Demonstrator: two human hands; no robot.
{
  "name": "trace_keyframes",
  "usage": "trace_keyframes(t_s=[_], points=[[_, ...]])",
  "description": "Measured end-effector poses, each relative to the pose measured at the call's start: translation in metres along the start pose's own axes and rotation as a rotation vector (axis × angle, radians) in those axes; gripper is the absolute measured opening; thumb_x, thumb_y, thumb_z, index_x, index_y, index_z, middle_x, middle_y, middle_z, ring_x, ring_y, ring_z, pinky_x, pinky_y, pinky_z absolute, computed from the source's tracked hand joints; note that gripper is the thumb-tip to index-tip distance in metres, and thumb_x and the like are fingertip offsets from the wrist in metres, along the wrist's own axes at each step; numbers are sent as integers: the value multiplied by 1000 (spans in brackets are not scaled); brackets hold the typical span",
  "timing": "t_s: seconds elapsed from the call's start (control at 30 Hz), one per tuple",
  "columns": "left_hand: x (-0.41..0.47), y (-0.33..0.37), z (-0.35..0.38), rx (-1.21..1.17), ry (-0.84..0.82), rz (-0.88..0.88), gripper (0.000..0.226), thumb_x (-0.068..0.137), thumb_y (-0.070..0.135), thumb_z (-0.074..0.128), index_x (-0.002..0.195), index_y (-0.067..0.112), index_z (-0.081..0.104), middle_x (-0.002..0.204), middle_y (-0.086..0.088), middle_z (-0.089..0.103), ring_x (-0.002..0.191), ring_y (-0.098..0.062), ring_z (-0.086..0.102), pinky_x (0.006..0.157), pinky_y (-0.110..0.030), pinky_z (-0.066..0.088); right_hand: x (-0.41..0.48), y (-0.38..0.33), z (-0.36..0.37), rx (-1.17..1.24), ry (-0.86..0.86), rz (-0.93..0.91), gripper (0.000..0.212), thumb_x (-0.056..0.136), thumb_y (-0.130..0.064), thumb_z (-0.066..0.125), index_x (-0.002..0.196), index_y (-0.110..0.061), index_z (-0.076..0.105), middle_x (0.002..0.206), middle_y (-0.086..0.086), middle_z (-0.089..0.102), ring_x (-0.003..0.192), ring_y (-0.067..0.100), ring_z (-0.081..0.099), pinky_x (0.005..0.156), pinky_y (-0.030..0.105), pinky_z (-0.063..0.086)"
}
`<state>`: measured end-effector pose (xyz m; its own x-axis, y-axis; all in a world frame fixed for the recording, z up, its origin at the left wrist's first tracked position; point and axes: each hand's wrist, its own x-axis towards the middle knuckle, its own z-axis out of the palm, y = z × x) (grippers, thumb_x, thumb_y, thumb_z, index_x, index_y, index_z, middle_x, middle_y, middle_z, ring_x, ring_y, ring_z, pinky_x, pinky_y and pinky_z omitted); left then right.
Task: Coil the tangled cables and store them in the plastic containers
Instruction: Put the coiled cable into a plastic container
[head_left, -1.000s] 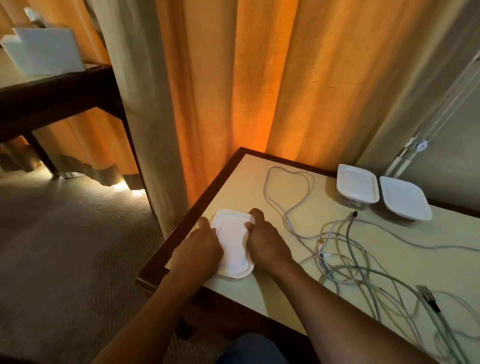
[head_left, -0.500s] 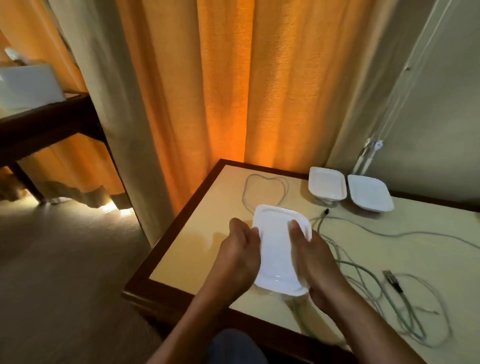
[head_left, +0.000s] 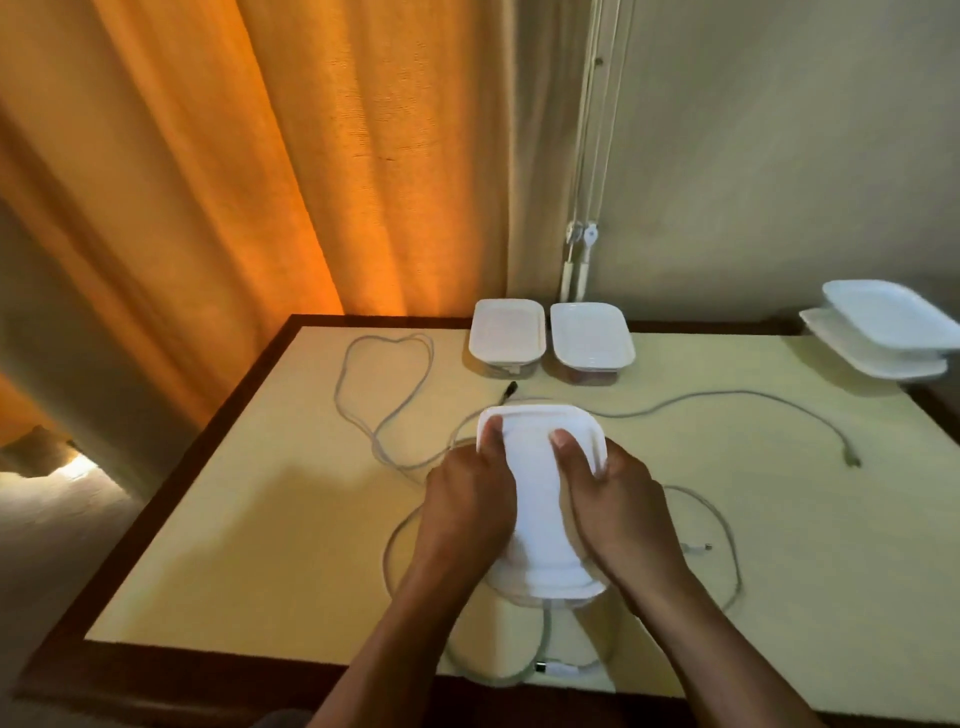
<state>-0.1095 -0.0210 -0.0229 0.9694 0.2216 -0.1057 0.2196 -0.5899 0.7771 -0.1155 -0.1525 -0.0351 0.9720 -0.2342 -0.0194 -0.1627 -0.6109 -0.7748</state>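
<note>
While both hands stay busy over the tabletop (head_left: 249, 519), the one container that matters sits between them, a white lidded container (head_left: 540, 499) held above the loose cables. Starting at the left: the left hand (head_left: 467, 509) wraps the container's left edge, its fingers curled and clamped on the lid rim, thumb tip pressed on top near the far corner. Between the two thumbs runs the bare middle of the lid. Over on the right, the right hand (head_left: 618, 509) mirrors it, fingers closed on the right edge, thumb flat on the lid.

It looks like this one is being carried or pressed shut, though I cannot tell from here whether a coil is already inside. To do it well, I'd say keep the pressure even at both thumbs, run it round every corner until the lid seats, and set it down clear of the cords beneath the palms, so nothing gets pinched under the base.

Now the count, left to right. Beyond the left fingertips a pale cable loop (head_left: 384, 395) sprawls; more cable (head_left: 727, 410) trails past the right fingers, with another under the wrists. How many separate cords there are I cannot tell, they overlap. Containers: two side by side (head_left: 506, 332) beyond the fingertips, one in hand, and a stack of two (head_left: 883, 327) far right. Five in all.
</note>
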Motion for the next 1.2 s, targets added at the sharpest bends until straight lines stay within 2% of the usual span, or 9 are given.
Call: trace_keyframes(t_s=[0.13, 0.27, 0.37, 0.43, 0.53, 0.67, 0.93, 1.03, 1.2], points=[[11, 9, -1, -177, -21, -11, 60, 103, 66, 28, 86, 23, 67, 94, -5, 71, 88, -21, 67, 85, -38, 54, 10, 2, -9, 251, -116, 33, 59, 92, -70, 46, 132, -29, 58, 123, -8, 68, 113, 18, 64, 99, 42, 51], [16, 11, 1, -345, -39, -60, 58, 100, 70, 30, 84, 26, 64, 95, 0, 70, 88, -19, 65, 85, -38, 53, -3, 15, -19, 326, -181, 62, 50, 87, -64, 60, 126, -34, 58, 107, -14, 71, 96, 11, 70, 86, 44, 59], [22, 10, 4, -627, -171, -208, 62, 96, 76, 33, 110, 27, 69, 110, -1, 75, 100, -24, 71, 94, -44, 56, -4, 17, -26, 391, -106, 59, 38, 89, -56, 66, 118, -31, 65, 95, -7, 74, 76, 14, 74, 64, 42, 63], [24, 9, 2, -771, -195, -224, 54, 102, 65, 37, 117, 25, 71, 104, -1, 79, 96, -26, 75, 86, -45, 61, 8, 13, -29, 404, -24, 68, 31, 93, -47, 67, 115, -25, 69, 95, -4, 74, 76, 13, 73, 61, 37, 62], [30, 6, -4, -655, -47, -6, 23, 104, 38, 56, 114, 25, 72, 101, 6, 78, 100, -19, 74, 77, -37, 59, 40, 5, -30, 469, 23, 120, 28, 94, -43, 68, 112, -21, 71, 99, 2, 73, 80, 25, 75, 64, 43, 63], [67, 2, -13, -351, 45, 172, 30, 97, 29, 68, 127, 29, 69, 122, 15, 68, 107, 3, 64, 76, -20, 51, 104, -12, -17, 445, 54, 141, 33, 89, -45, 71, 105, -17, 74, 97, 4, 69, 81, 32, 74, 60, 44, 63], [169, 13, -15, -23, -48, 185, 40, 102, 34, 60, 140, 21, 62, 145, 4, 59, 130, -21, 56, 108, -39, 41, 209, -57, 16, 156, 35, 113, 55, 86, -48, 74, 124, -8, 67, 120, 8, 72, 95, 33, 72, 77, 46, 63], [186, 11, -5, -53, -80, 167, 31, 106, 35, 52, 123, 16, 70, 128, -2, 69, 115, -23, 63, 102, -41, 49, 219, -60, 24, 27, 56, 102, 52, 89, -42, 76, 125, -7, 65, 122, 8, 70, 101, 30, 71, 75, 34, 56], [197, 4, 0, -181, -43, 162, 20, 106, 24, 50, 98, 22, 68, 101, 2, 70, 97, -18, 66, 92, -38, 56, 225, -63, 34, -70, 55, 49, 49, 92, -44, 72, 123, -7, 64, 125, 11, 69, 108, 31, 68, 89, 38, 57]])
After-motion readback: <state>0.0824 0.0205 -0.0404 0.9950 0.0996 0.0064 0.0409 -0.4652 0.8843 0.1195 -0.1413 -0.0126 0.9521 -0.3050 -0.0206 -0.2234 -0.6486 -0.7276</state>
